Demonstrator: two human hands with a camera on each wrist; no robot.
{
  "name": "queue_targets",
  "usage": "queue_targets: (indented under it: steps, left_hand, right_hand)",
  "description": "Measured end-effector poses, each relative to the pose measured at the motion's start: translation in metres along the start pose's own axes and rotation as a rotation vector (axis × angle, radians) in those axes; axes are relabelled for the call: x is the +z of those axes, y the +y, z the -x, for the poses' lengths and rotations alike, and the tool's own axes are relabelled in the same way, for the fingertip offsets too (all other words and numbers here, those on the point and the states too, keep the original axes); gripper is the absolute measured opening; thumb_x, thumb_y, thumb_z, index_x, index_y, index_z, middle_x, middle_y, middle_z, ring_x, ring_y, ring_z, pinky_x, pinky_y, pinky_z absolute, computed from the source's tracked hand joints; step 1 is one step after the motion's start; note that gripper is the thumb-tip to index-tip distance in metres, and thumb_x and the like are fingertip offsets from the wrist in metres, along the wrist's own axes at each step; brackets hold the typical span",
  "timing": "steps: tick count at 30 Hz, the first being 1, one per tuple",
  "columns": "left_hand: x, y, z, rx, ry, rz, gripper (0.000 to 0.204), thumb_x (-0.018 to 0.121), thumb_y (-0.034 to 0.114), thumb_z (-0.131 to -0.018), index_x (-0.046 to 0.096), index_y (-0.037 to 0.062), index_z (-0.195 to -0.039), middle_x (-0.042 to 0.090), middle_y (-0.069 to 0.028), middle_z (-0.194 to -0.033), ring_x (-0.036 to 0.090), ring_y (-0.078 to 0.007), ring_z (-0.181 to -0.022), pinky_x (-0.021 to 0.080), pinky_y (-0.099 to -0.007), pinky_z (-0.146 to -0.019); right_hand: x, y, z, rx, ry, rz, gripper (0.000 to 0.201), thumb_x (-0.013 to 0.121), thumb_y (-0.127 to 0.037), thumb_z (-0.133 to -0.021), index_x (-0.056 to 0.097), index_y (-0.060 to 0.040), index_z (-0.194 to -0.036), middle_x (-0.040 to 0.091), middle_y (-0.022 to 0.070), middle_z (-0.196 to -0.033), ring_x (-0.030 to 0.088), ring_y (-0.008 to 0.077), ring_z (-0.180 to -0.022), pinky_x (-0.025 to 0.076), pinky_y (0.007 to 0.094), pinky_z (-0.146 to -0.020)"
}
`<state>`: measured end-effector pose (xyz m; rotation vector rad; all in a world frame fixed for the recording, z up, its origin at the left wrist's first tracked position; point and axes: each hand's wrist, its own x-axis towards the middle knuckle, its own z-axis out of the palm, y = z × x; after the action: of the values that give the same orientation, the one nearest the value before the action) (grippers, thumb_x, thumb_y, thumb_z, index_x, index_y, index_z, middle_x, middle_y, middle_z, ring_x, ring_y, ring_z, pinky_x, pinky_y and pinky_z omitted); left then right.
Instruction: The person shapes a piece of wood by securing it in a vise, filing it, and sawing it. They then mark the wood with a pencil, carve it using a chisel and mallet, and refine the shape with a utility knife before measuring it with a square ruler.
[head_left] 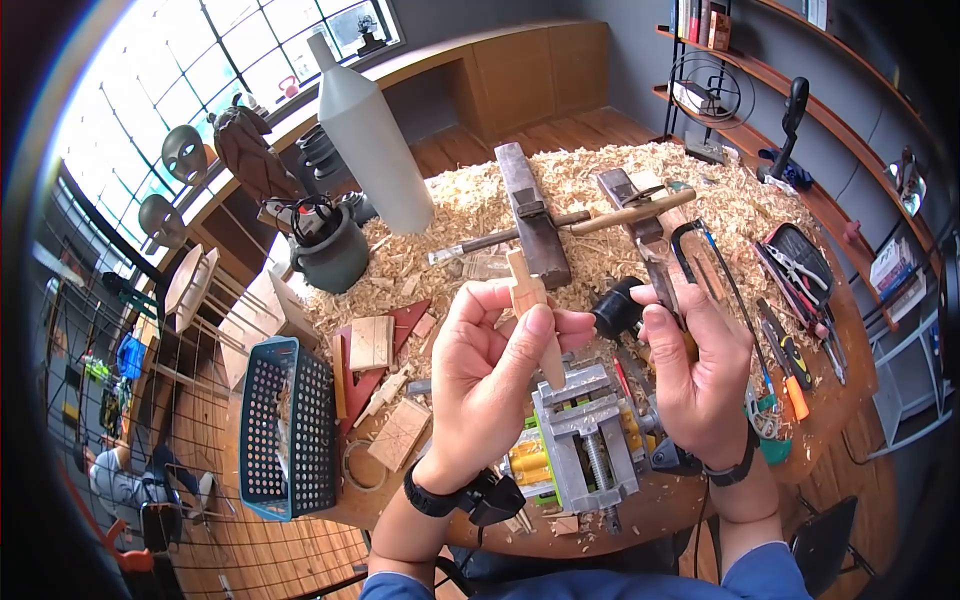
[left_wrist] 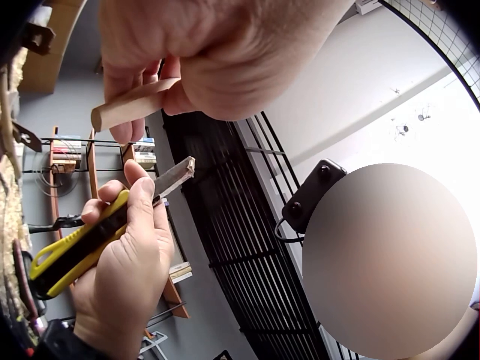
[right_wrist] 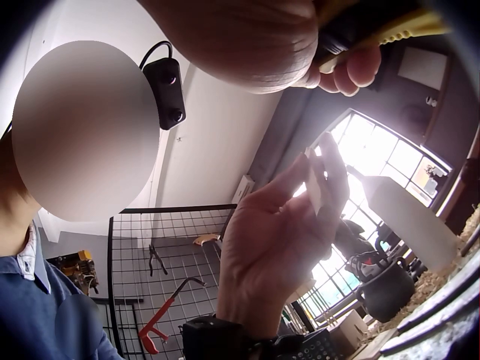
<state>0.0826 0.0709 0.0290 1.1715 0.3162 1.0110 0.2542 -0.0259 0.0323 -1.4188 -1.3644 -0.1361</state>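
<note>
My left hand pinches a small carved wooden piece between thumb and fingers, above the table. The piece has a narrow upper end and tapers at the lower end. In the left wrist view its pale shaft sticks out past the fingers. My right hand grips a yellow and black utility knife, its blade extended and pointing up. The blade stands apart from the wood. Below the two hands a grey metal vise sits near the table's front edge.
Wood shavings cover the back of the table, with hand planes among them. A perforated basket stands left, near wood blocks. A coping saw, pliers and an orange-handled screwdriver lie right. A tall bottle stands behind.
</note>
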Motion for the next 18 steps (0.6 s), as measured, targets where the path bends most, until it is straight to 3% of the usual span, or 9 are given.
queue_targets:
  steps: [1,3,5,7,9,12,14,16,18]
  left_hand:
    - [0.0,0.0,0.0,0.0,0.0,0.0,0.021,0.059,0.01,-0.111,0.051,-0.0024,-0.126,0.076,-0.0211,-0.112,0.076,-0.023,-0.106,0.063,-0.0342,-0.092]
    - [-0.002,0.0,-0.001,-0.004,-0.012,-0.004,0.021,0.059,0.01,-0.111,0.051,-0.0025,-0.126,0.076,-0.021,-0.112,0.076,-0.0239,-0.106,0.063,-0.0349,-0.092]
    - [-0.006,-0.001,-0.003,0.002,-0.011,-0.013,0.021,0.06,0.01,-0.111,0.051,-0.0024,-0.126,0.076,-0.0207,-0.112,0.076,-0.0235,-0.106,0.063,-0.0346,-0.092]
    - [-0.007,-0.003,-0.005,-0.01,0.004,0.002,0.022,0.06,0.011,-0.111,0.051,-0.0019,-0.126,0.077,-0.0198,-0.112,0.076,-0.0219,-0.105,0.063,-0.0328,-0.089]
    - [-0.005,-0.002,-0.005,-0.031,0.034,-0.018,0.022,0.06,0.011,-0.111,0.052,-0.0015,-0.127,0.077,-0.0194,-0.112,0.076,-0.0209,-0.104,0.063,-0.0317,-0.088]
    - [-0.003,0.002,-0.005,-0.016,0.045,-0.055,0.019,0.059,0.009,-0.111,0.052,-0.0015,-0.126,0.077,-0.0204,-0.111,0.077,-0.022,-0.102,0.062,-0.0325,-0.088]
    - [-0.001,0.003,-0.004,0.003,0.05,-0.06,0.016,0.057,0.007,-0.111,0.054,-0.0018,-0.124,0.077,-0.0219,-0.111,0.077,-0.0239,-0.102,0.062,-0.034,-0.09]
    - [-0.004,0.0,-0.003,0.027,0.025,-0.04,0.015,0.057,0.007,-0.111,0.055,-0.0021,-0.123,0.077,-0.0233,-0.111,0.078,-0.0249,-0.102,0.063,-0.0338,-0.091]
    - [-0.002,0.001,-0.003,0.054,0.042,-0.041,0.017,0.057,0.008,-0.111,0.054,-0.0029,-0.124,0.077,-0.0239,-0.11,0.078,-0.0249,-0.101,0.065,-0.0337,-0.091]
  right_hand:
    - [-0.001,0.0,-0.002,0.0,0.0,0.0,0.014,0.068,-0.005,-0.101,0.073,0.0014,-0.112,0.075,0.0147,-0.091,0.07,0.0338,-0.076,0.051,0.041,-0.068]
    - [-0.004,0.001,-0.006,-0.281,-0.057,0.147,0.019,0.069,-0.006,-0.1,0.073,-0.0008,-0.119,0.075,0.0111,-0.092,0.069,0.0274,-0.072,0.048,0.0386,-0.064]
    - [-0.005,0.002,-0.005,-0.473,-0.113,0.171,0.042,0.075,-0.009,-0.092,0.068,-0.0058,-0.134,0.071,0.0023,-0.092,0.062,0.0159,-0.064,0.044,0.0335,-0.061]
    - [-0.013,-0.011,0.003,-0.561,-0.232,0.212,0.032,0.073,-0.013,-0.093,0.068,-0.0117,-0.125,0.076,0.0063,-0.099,0.068,0.0182,-0.069,0.049,0.0343,-0.065]
    - [-0.017,-0.03,0.008,-0.638,-0.28,0.058,0.034,0.074,-0.017,-0.088,0.067,-0.0203,-0.122,0.076,0.0068,-0.098,0.065,0.0134,-0.066,0.047,0.0317,-0.061]
    - [-0.018,-0.051,0.024,-0.555,-0.221,-0.04,0.017,0.078,-0.023,-0.087,0.07,-0.016,-0.101,0.077,0.0063,-0.095,0.062,0.0094,-0.061,0.041,0.0281,-0.059]
    - [-0.009,-0.055,0.021,-0.687,-0.025,-0.13,0.035,0.075,-0.015,-0.072,0.074,-0.0164,-0.107,0.068,0.0069,-0.082,0.056,0.0142,-0.054,0.044,0.0285,-0.05]
    - [0.027,-0.054,0.043,-0.564,0.218,-0.232,0.029,0.077,-0.025,-0.069,0.072,-0.0011,-0.085,0.071,0.0121,-0.078,0.061,0.0202,-0.057,0.045,0.0318,-0.053]
    - [0.017,-0.052,0.043,-0.624,0.187,-0.21,0.033,0.077,-0.027,-0.07,0.072,0.0023,-0.085,0.071,0.0127,-0.078,0.063,0.0214,-0.059,0.047,0.032,-0.054]
